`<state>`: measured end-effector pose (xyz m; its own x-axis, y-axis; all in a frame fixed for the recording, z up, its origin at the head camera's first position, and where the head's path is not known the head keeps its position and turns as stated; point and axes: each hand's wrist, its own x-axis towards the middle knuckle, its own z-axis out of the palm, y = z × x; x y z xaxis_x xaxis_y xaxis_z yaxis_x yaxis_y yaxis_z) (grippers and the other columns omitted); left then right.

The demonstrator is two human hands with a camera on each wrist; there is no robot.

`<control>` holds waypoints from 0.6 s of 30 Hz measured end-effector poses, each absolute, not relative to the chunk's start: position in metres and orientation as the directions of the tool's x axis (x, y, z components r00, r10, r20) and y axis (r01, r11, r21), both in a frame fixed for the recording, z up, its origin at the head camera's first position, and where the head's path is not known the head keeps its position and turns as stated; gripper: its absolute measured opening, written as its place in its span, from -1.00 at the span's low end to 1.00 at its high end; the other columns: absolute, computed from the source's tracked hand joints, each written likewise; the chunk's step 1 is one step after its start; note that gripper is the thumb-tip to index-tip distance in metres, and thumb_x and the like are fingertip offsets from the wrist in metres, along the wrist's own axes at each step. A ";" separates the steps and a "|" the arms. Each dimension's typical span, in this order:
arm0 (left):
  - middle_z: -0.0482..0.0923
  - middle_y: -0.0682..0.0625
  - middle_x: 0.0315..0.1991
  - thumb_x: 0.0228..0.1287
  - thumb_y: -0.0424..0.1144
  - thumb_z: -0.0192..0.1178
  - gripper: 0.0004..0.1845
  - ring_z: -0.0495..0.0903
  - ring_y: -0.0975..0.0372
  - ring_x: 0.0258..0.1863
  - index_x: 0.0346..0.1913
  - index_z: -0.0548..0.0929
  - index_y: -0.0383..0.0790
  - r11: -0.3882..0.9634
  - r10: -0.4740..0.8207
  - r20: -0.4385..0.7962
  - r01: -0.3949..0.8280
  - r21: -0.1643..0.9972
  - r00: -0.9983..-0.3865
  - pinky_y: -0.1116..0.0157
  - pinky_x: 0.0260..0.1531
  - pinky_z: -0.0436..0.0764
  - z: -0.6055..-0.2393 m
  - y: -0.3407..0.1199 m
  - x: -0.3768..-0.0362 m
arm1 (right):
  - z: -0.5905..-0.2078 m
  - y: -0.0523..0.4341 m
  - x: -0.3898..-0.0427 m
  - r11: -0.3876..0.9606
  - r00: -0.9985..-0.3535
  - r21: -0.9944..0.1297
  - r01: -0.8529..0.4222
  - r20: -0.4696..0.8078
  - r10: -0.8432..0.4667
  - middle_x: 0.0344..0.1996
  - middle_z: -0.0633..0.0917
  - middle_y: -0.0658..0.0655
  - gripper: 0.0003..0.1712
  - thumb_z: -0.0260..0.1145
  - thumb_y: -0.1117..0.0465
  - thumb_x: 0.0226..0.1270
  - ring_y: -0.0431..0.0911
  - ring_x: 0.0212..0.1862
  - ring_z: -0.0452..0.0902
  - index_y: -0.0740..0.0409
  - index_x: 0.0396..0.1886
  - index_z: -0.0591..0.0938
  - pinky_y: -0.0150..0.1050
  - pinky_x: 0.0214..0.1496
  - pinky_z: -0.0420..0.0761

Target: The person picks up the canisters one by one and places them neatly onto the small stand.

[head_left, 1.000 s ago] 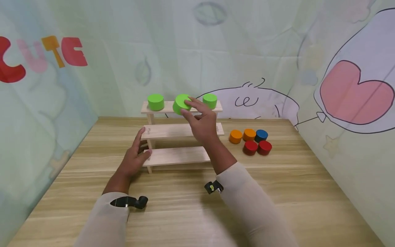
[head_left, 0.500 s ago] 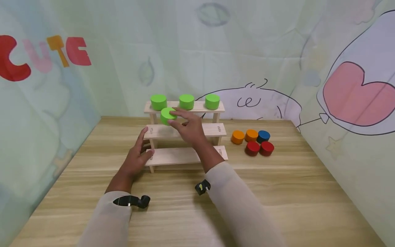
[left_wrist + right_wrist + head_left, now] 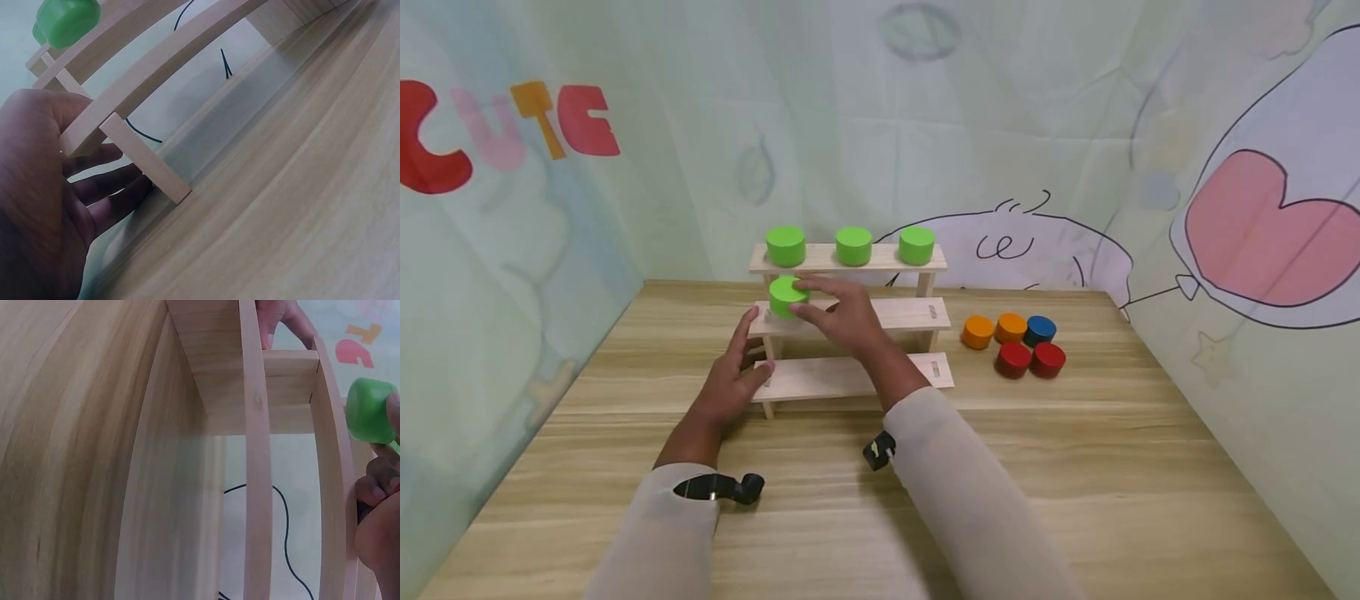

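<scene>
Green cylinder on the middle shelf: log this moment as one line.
right hand: grips green cylinder at middle shelf, left end | left hand: steadies rack's left side | top shelf: three green cylinders

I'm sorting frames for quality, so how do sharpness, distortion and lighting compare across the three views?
Head view: evenly lit, mostly sharp, soft shadows under the wooden rack. Left wrist view: the left hand looms close and soft, and the rack's straight slats bow. Right wrist view: the same bowing, with the green cylinder slightly blurred at the frame edge.
</scene>
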<state>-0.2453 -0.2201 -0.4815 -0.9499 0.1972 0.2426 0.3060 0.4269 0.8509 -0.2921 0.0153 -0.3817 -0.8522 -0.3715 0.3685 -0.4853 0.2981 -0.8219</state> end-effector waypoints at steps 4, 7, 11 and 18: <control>0.32 -0.55 0.57 0.63 -0.37 0.12 0.00 0.41 -0.45 0.52 0.82 -0.26 0.22 0.420 0.201 0.241 0.306 0.855 -0.950 -0.45 0.50 0.35 -0.480 -0.219 -0.245 | -0.382 0.015 -0.293 0.322 -0.861 -0.825 -0.464 0.336 -0.381 0.45 0.69 0.00 -0.50 0.55 0.10 0.46 -0.08 0.52 0.59 0.00 0.36 0.76 -0.21 0.23 0.77; 0.32 -0.54 0.58 0.63 -0.36 0.13 0.01 0.41 -0.44 0.53 0.82 -0.26 0.22 0.419 0.201 0.236 0.301 0.856 -0.951 -0.45 0.51 0.34 -0.478 -0.219 -0.245 | -0.381 0.015 -0.294 0.350 -0.868 -0.819 -0.455 0.320 -0.379 0.46 0.69 0.00 -0.45 0.56 0.09 0.44 -0.08 0.52 0.59 -0.03 0.40 0.74 -0.15 0.31 0.75; 0.30 -0.54 0.59 0.63 -0.35 0.13 0.01 0.40 -0.44 0.54 0.82 -0.27 0.23 0.422 0.198 0.229 0.294 0.858 -0.953 -0.46 0.50 0.34 -0.478 -0.219 -0.244 | -0.381 0.013 -0.294 0.384 -0.878 -0.813 -0.437 0.293 -0.380 0.46 0.69 0.00 -0.42 0.56 0.07 0.45 -0.06 0.51 0.60 -0.06 0.43 0.72 -0.12 0.33 0.74; 0.26 -0.54 0.61 0.66 -0.33 0.10 -0.01 0.36 -0.46 0.56 0.82 -0.28 0.28 0.424 0.201 0.218 0.286 0.859 -0.955 -0.46 0.49 0.35 -0.478 -0.219 -0.243 | -0.380 0.008 -0.294 0.471 -0.890 -0.775 -0.421 0.252 -0.380 0.47 0.68 -0.04 -0.43 0.55 0.01 0.46 -0.09 0.51 0.60 -0.13 0.43 0.72 -0.12 0.39 0.70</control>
